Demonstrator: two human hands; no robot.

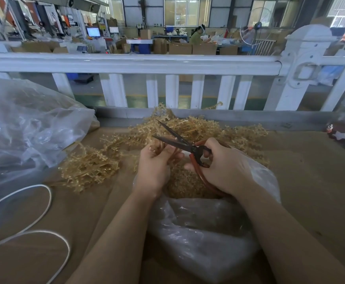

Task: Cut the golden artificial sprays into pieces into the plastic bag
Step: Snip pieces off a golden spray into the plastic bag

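My right hand grips the red handles of a pair of scissors, whose dark blades stand apart and point up and to the left. My left hand pinches a thin golden stem right beside the blades. Both hands hover over the mouth of a clear plastic bag that holds a heap of cut golden pieces. Whole golden sprays lie in a loose pile on the brown table, to the left and behind my hands.
A large clear plastic bag with more golden material fills the left side. A white cord loops over the near left of the brown table. A white railing borders the far edge. Red star-patterned items sit at the right.
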